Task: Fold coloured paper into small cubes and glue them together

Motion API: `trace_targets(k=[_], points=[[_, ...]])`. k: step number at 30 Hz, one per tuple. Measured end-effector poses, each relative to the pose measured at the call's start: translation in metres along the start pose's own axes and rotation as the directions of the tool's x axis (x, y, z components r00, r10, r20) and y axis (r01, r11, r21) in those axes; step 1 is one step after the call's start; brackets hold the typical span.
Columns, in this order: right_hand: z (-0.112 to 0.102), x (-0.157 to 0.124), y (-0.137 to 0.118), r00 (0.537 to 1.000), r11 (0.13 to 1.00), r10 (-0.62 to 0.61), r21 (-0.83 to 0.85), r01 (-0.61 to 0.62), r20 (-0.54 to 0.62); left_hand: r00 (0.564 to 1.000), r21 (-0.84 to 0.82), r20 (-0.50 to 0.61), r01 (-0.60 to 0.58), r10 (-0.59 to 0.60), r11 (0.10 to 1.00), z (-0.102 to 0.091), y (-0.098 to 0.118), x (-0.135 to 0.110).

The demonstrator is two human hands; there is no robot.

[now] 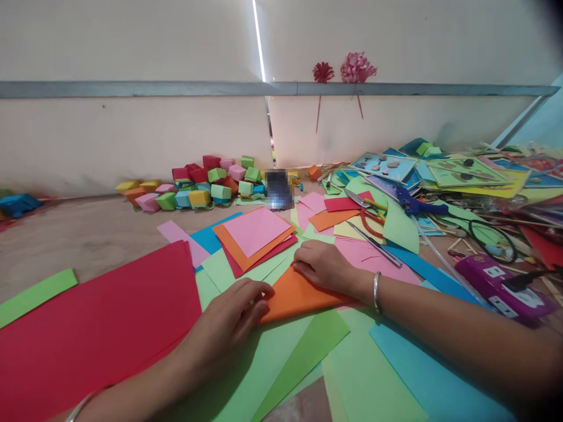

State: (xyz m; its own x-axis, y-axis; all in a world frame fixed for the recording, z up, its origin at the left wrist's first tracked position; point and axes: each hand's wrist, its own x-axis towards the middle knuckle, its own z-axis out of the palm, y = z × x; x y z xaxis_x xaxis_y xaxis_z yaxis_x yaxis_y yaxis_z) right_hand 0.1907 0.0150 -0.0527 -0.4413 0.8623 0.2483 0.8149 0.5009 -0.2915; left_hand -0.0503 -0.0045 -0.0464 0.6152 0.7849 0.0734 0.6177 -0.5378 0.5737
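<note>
A folded sheet of orange paper (299, 298), roughly triangular, lies between my two hands. At its left corner, my left hand (235, 310) has curled fingers, with thumb and index finger on the paper. My right hand (323, 266) rests on the upper part of the fold, its fingers bent and pressed against the paper. Under it spread light green sheets (369, 375) and a darker green strip (305, 360). Just beyond my left hand is a stack of pink (257, 228), orange and red squares. A large red sheet (101, 328) lies to the left.
Scissors (367, 211) and a silver pen-like cutter (376, 243) lie on papers beyond my right hand. A blue glue gun (417, 202) with its cord and a purple power strip (501, 287) are at right. Several coloured paper boxes (200, 196) stand along the wall.
</note>
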Motion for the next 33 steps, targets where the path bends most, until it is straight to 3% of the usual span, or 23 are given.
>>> trace_targets(k=[7,11,14,17,20,23,26,29,33], points=[[0.008,0.000,0.002,0.996,0.970,-0.066,-0.239,0.049,-0.063,0.997,0.046,-0.062,-0.042,0.045,0.998,-0.001,-0.002,0.000],[0.013,-0.001,0.002,0.986,0.949,-0.129,-0.301,0.092,-0.104,0.996,0.067,-0.032,-0.077,0.079,0.995,0.004,-0.007,0.000],[0.014,-0.001,0.001,0.989,0.951,-0.106,-0.302,0.070,-0.103,0.999,0.155,0.009,-0.041,0.040,0.987,0.008,-0.011,-0.004],[0.012,0.000,0.001,0.995,0.975,-0.042,-0.220,0.020,-0.095,0.996,0.364,0.082,-0.054,0.026,0.930,0.006,-0.011,-0.008],[0.008,0.002,0.004,0.997,1.000,0.023,-0.013,-0.024,-0.072,0.986,0.553,0.107,-0.164,0.125,0.817,-0.002,-0.003,-0.005],[0.005,0.004,0.008,0.996,0.990,0.046,0.139,-0.036,-0.071,0.945,0.520,0.226,-0.324,0.238,0.790,-0.013,0.010,0.010],[0.004,0.004,0.009,0.994,0.977,0.060,0.210,-0.038,-0.095,0.890,0.422,0.379,-0.411,0.254,0.808,-0.018,0.022,0.032],[0.004,0.003,0.009,0.990,0.972,0.093,0.224,-0.068,-0.105,0.887,0.467,0.423,-0.390,0.188,0.794,-0.013,0.029,0.050],[0.006,0.002,0.009,0.988,0.971,0.115,0.220,-0.091,-0.099,0.920,0.583,0.362,-0.350,0.151,0.733,0.001,0.028,0.053]])
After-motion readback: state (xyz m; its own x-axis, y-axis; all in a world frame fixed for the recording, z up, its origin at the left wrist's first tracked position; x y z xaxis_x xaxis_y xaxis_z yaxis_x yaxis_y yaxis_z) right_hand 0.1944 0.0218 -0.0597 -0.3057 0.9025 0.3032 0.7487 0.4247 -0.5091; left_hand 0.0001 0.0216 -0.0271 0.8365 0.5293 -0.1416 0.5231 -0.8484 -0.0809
